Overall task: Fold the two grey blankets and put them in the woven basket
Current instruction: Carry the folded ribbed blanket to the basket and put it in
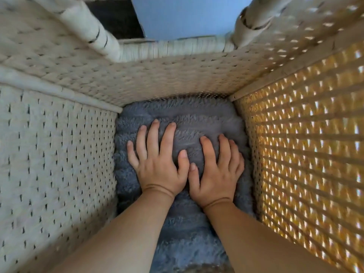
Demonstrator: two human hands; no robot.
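I look straight down into the woven basket (pixel 59 154), whose pale wicker walls rise on all sides. A fluffy grey blanket (pixel 187 119) lies folded at the bottom and fills it wall to wall. My left hand (pixel 157 160) rests flat on the blanket with fingers spread. Beside it, thumbs nearly touching, my right hand (pixel 216 170) lies flat on the same blanket. Neither hand grips anything. Only one grey blanket surface shows; whether a second lies beneath is hidden.
The right basket wall (pixel 305 144) glows orange with light coming through the weave. Two wrapped handles (pixel 94 32) arch over the far rim. Beyond the rim show a light blue surface (pixel 187 16) and a dark patch (pixel 114 16).
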